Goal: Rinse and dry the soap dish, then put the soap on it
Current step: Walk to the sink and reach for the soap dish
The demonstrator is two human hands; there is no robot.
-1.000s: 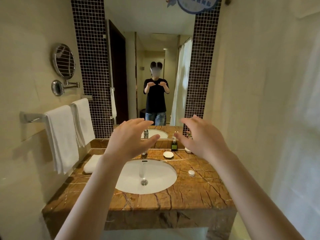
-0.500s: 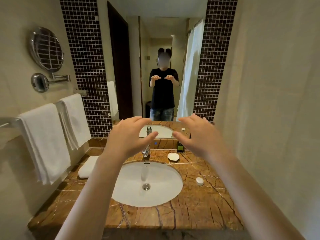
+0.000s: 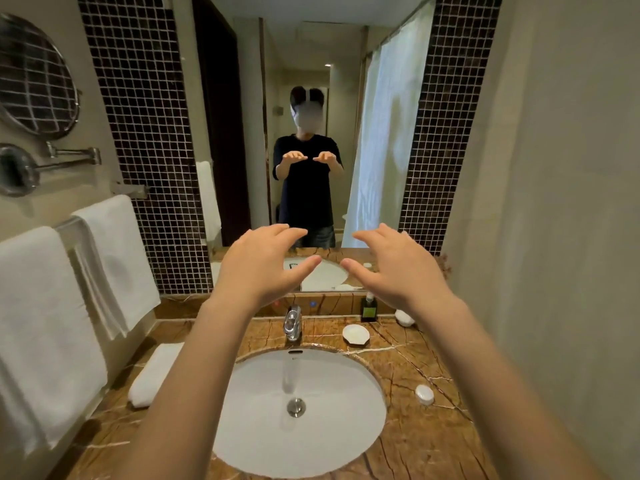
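Closer now to the counter, both hands hover apart and empty above the tap [image 3: 293, 322]: left hand [image 3: 258, 268], right hand [image 3: 398, 268], fingers spread. White soap dish [image 3: 355, 333] sits right of the tap; the small round white piece [image 3: 424, 394], possibly soap, lies beside the basin [image 3: 363, 427].

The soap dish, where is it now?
In the head view the soap dish lies empty on the counter, behind the sink to the right of the tap, in front of the dark bottle.

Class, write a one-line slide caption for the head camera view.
Both empty hands, left hand and right hand, raised above the sink; soap dish waits right of the tap.
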